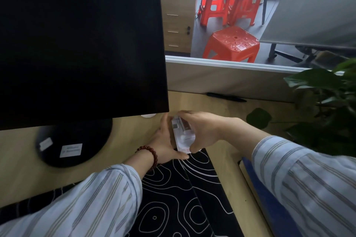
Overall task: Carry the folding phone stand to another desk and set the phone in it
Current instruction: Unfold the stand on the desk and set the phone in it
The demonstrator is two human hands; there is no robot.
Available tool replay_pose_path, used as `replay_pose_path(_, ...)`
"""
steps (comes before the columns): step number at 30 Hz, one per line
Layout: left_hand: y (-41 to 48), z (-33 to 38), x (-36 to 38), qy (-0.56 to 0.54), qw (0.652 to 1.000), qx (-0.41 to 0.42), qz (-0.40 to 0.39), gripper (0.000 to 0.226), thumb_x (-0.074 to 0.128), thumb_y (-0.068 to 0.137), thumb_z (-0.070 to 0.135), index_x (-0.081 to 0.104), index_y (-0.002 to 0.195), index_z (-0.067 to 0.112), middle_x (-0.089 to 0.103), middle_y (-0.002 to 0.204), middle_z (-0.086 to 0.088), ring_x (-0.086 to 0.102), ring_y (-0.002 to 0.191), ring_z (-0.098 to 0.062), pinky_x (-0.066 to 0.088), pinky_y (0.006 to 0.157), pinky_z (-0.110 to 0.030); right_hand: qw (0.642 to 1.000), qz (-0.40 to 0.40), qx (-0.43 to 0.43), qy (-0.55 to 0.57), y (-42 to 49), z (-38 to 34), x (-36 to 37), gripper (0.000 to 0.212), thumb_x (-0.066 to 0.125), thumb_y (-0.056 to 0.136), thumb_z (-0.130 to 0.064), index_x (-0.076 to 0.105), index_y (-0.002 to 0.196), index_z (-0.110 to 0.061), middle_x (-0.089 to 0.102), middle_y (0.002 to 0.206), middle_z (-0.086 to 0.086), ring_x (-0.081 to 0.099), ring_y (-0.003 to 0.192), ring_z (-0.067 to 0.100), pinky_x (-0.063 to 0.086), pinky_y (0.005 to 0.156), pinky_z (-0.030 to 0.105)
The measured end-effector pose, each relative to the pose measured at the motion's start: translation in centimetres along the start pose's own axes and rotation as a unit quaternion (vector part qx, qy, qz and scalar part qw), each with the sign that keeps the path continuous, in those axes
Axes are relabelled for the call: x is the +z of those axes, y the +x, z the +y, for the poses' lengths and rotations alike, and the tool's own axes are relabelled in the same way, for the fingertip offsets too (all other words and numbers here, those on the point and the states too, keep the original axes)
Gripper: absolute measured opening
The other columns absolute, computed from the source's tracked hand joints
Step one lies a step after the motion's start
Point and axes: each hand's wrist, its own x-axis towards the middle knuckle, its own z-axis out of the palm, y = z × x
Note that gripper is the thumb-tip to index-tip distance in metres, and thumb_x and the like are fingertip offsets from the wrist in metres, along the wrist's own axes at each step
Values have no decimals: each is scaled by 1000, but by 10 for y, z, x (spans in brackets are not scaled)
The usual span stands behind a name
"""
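Note:
A pale, glossy flat object (181, 136), likely the phone in a clear case, stands on edge between my two hands over the desk, just beyond the black patterned mat (179, 194). My left hand (165, 144) cups its left side with the palm against it. From the right, the fingers and thumb of my right hand (202, 131) grip its top and bottom ends. Whether the folding stand is under or behind it I cannot tell; both hands hide that area.
A large black monitor (81, 44) on a round base (75, 142) fills the left. A leafy plant (323, 106) crowds the right edge. A black pen (225, 96) lies by the partition (231, 79). Red stools (231, 44) stand beyond it. A blue strip (269, 198) lies by my right sleeve.

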Motion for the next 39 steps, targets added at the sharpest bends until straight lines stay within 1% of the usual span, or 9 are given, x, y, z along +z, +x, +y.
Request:
replay_pose_path(4,2,-1,-1,-9,1000,-13,-9,145,89,56,28,-24,145,29,37,148,5,40,132,-15,37,101,-28,998,15,-9,-53,-6,6,8,99,80,63,-38,29,144,-10,31,151,4,44,127,24,44,101,33)
replay_pose_path(12,-10,0,6,60,998,-5,-9,141,88,54,36,-16,148,29,28,154,5,31,138,-18,35,106,-32,1000,25,-3,-1,-19,6,12,70,70,70,-32,48,131,-9,47,138,5,52,118,24,48,95,38)
replay_pose_path(16,-9,3,6,86,996,-29,-21,136,88,55,34,-12,148,33,37,148,0,34,136,-22,34,107,-37,996,-4,13,92,-15,9,-13,44,59,82,-53,64,103,-14,68,93,7,56,67,16,44,57,30)
replay_pose_path(18,-10,1,4,97,995,-24,-24,130,87,55,35,-5,146,38,43,143,2,35,134,-22,34,107,-37,989,-16,66,133,-9,13,-26,59,51,78,-70,57,73,-11,57,68,4,42,53,14,29,50,28)
replay_pose_path(20,-11,1,2,118,993,-9,-24,125,86,54,38,0,145,41,42,144,4,32,136,-21,32,110,-42,976,-5,126,178,-5,19,-30,74,45,62,-84,52,68,-11,47,63,3,34,49,13,23,49,28)
replay_pose_path(24,-15,6,2,123,992,17,-31,117,86,58,34,10,147,36,34,149,13,28,138,-17,27,113,-42,967,2,143,212,-4,30,-18,87,49,66,-82,63,82,2,58,73,7,45,59,17,31,57,33)
replay_pose_path(29,-8,9,0,142,989,9,-51,123,87,47,49,15,146,33,14,153,10,19,141,-17,26,115,-46,954,12,120,274,-6,31,-9,85,50,57,-86,72,100,-16,74,102,5,67,95,24,53,90,44)
replay_pose_path(33,-8,12,5,157,988,5,-16,109,84,53,50,25,143,28,15,150,7,23,138,-19,26,114,-43,951,20,106,289,-7,30,-5,59,54,77,-68,72,100,-16,73,97,1,66,88,19,51,80,33)
replay_pose_path(39,-13,18,9,191,982,-6,4,113,82,54,55,21,145,25,13,151,7,21,139,-20,23,112,-39,933,47,124,334,-2,29,-8,62,53,70,-74,73,86,-18,76,93,1,69,91,21,51,89,39)
